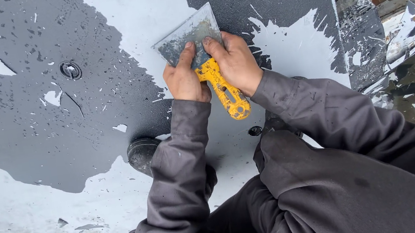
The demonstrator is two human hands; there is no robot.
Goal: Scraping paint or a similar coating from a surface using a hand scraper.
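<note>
Together, left hand and right hand each grip closed on one yellow-handled scraper; blade against panel.

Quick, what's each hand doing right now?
Left hand: closed on the scraper, fingers pressing its blade.
Right hand: closed on the same scraper.

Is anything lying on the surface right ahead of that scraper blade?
Nothing solid shows ahead of the scraper. Both hands, left hand and right hand, press its blade onto the panel, where bare white patch and small dark paint flecks lie.
</note>
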